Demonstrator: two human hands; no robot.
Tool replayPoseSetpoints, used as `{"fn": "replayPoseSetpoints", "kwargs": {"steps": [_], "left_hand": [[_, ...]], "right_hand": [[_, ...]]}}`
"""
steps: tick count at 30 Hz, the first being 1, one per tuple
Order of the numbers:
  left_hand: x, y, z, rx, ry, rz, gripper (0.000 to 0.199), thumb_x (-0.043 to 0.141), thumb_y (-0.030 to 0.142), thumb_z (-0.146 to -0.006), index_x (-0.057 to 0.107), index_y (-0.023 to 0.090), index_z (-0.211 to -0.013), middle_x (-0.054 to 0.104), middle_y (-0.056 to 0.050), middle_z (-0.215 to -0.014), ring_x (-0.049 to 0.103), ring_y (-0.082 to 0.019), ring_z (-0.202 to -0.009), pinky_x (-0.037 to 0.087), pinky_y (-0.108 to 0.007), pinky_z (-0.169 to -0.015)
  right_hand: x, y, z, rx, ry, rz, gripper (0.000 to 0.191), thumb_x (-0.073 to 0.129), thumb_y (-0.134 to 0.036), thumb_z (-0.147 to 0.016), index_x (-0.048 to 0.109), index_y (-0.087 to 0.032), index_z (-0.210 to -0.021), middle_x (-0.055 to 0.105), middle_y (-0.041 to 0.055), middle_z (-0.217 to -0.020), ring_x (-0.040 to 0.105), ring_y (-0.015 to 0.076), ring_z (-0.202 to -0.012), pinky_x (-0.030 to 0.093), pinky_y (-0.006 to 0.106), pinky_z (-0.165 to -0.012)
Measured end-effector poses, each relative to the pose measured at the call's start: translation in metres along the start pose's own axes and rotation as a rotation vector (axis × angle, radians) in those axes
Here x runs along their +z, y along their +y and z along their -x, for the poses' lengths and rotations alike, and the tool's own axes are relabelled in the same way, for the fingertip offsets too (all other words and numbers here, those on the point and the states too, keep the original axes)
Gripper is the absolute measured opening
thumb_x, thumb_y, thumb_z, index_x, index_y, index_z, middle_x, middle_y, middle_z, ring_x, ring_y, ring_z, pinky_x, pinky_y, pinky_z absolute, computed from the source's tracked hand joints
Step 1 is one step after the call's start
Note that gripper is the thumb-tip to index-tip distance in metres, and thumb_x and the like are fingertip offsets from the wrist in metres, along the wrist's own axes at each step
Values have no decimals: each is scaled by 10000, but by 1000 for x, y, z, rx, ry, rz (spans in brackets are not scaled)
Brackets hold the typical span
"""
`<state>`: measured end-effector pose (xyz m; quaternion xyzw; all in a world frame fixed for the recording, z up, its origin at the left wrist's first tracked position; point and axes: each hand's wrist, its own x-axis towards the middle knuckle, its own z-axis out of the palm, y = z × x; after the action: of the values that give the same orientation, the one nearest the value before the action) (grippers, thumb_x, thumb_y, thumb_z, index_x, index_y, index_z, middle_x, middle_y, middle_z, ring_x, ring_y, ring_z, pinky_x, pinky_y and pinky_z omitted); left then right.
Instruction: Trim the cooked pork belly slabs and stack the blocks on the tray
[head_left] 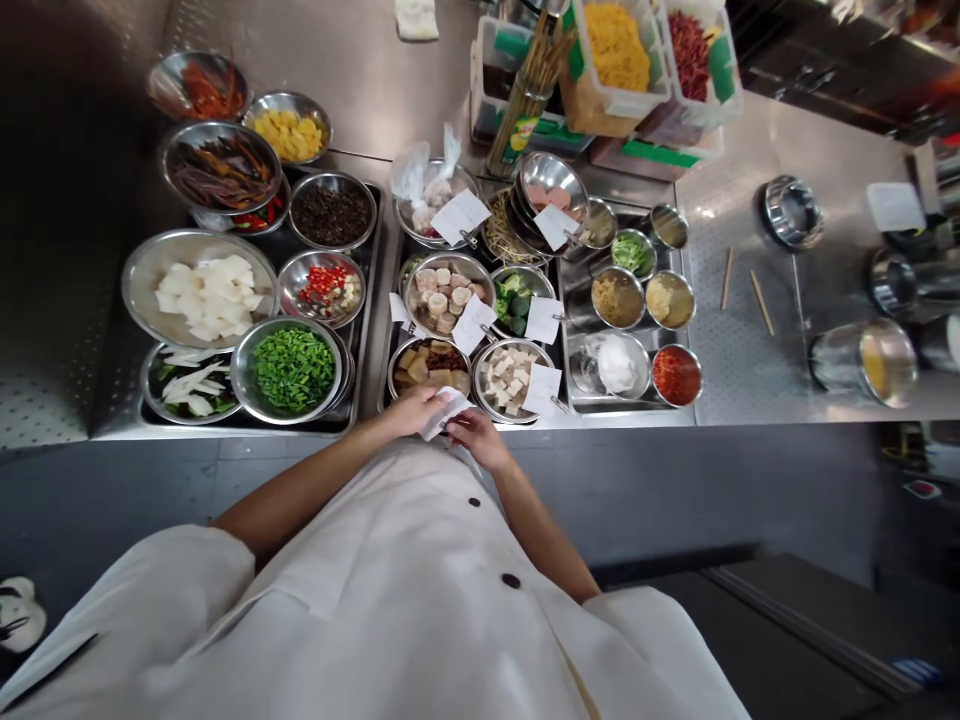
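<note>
Just in front of my white jacket, my left hand (414,409) pinches a white paper slip (448,408). My right hand (481,437) is closed at the slip's lower right edge. A small dark thing shows by its fingertips, too small to make out. Behind the hands stand steel bowls of braised chunks (427,364) and of white tofu cubes (511,378). Similar slips are fixed to bowls with dark clips, such as the slip (542,388) on the tofu bowl.
At left, a tray holds bowls of chopped green onions (294,368), white slices (210,298) and chopped red chilies (325,289). Seasoning cups, one with red powder (677,377), stand at right. Plastic tubs (616,60) and a jar of skewers (520,125) are at the back.
</note>
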<state>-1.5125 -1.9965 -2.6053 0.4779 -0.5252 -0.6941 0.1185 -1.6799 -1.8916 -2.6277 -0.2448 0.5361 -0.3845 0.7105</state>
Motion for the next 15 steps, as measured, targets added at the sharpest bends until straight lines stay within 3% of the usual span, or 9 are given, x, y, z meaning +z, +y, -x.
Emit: {"fn": "replayPoseSetpoints", "kwargs": {"steps": [3,7,10,15], "left_hand": [[11,-11,-11,159,-28,-475,278,536,275,-1013,783,170,-941,788,-126,-1016,713,-270,-1003,499,-354,-920],[25,-22,-15,146,-75,-900,341,488,355,-1063,762,165,-1134,784,-180,-1027,746,-311,-982,510,-383,-847],[30,-29,-15,181,-119,-1057,351,452,313,-1074,733,132,-1182,773,-216,-1021,752,-336,-986,504,-382,-803],[25,-44,-14,261,-109,-1106,375,377,265,-1089,697,112,-1208,758,-231,-1032,736,-335,-1010,486,-364,-783]], "right_hand": [[-8,23,10,44,111,109,554,818,-698,-680,626,-195,-809,590,-38,-645,536,107,-528,480,250,-537],[-11,47,17,58,308,308,612,536,-831,-805,561,-220,-814,598,-14,-626,491,124,-453,385,257,-444],[-11,56,11,55,382,375,570,524,-785,-836,574,-218,-801,574,-22,-588,447,117,-445,347,250,-454],[-10,59,-12,62,432,460,455,591,-617,-883,563,-218,-665,566,-20,-541,468,116,-507,356,232,-528]]}}
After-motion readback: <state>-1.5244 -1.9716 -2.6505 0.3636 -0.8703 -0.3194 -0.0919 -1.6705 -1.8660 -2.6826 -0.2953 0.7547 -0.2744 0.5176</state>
